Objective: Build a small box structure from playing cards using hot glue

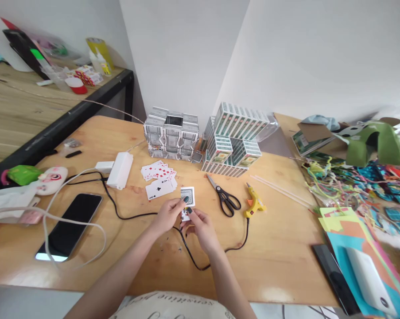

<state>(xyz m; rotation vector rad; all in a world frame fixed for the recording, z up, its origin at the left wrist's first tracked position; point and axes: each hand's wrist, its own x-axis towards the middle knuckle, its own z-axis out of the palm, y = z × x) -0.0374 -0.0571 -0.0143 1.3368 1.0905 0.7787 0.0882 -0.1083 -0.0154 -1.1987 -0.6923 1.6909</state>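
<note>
Both of my hands meet over the middle of the table around playing cards. My left hand (pixel 170 213) pinches a playing card (pixel 188 193) whose patterned back faces up, thumb on top. My right hand (pixel 201 225) grips its lower part, where a face-up portion shows under the thumb; whether this is one folded card or two, I cannot tell. Just beyond lie fanned loose cards (pixel 158 188), with an ace of clubs in front. Behind them stands a box-like structure built of cards (pixel 173 137). Black-handled scissors (pixel 224 197) and a yellow glue gun (pixel 254 203) lie to the right.
Stacked card boxes (pixel 233 137) stand at the back. A black cord (pixel 195 261) loops near my wrists. On the left are a phone (pixel 70 226), a white power strip (pixel 120 170) and cables. Coloured paper (pixel 349 235), a white power bank (pixel 369 279) and craft scraps crowd the right.
</note>
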